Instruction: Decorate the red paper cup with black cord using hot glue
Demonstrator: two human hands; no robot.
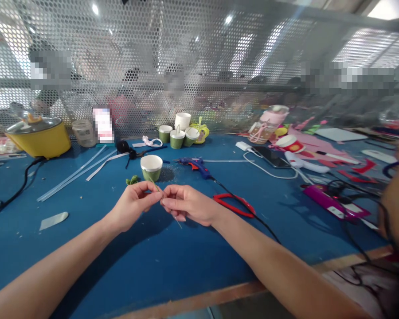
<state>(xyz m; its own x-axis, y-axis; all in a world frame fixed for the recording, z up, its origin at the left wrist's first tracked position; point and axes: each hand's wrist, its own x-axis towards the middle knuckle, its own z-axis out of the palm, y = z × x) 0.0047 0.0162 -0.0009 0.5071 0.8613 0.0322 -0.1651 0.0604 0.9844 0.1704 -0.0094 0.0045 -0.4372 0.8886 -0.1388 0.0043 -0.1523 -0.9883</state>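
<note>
Head view: left hand (133,201) and right hand (186,204) meet fingertip to fingertip, both pinching a thin green stem (157,186) just in front of the green paper cup (151,168). Blue glue gun (195,166) lies right of the cup; red scissors (234,204) lie nearer, right.

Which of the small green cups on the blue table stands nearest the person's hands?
The lone green cup with the white inside, just beyond the left hand and right hand. The other green cups stand clustered farther back by the mesh screen.
</note>
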